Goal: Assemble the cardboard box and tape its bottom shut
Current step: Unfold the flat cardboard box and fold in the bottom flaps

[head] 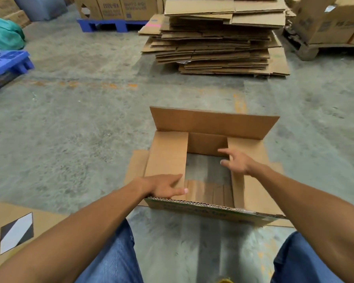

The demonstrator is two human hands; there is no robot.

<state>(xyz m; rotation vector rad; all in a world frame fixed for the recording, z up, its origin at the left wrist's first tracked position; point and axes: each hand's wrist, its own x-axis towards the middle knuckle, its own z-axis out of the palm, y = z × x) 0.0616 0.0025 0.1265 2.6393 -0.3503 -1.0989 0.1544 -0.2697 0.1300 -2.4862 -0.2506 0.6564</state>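
A brown cardboard box (212,123) stands on the concrete floor in front of me, squared up, with its upward end open. The far long flap stands upright. The left short flap (168,156) and the right short flap (251,180) are folded inward and lie nearly flat. My left hand (165,185) presses flat on the near corner of the left flap. On the inner edge of the right flap rests my right hand (236,162), fingers spread. The floor shows through the gap between the two flaps. No tape is in view.
A tall stack of flattened cartons (219,37) lies on the floor beyond the box. Blue pallets (8,66) sit at the left and back, a wooden pallet with boxes (331,23) at the right. A flat carton with a black-and-white mark (16,231) lies by my left knee.
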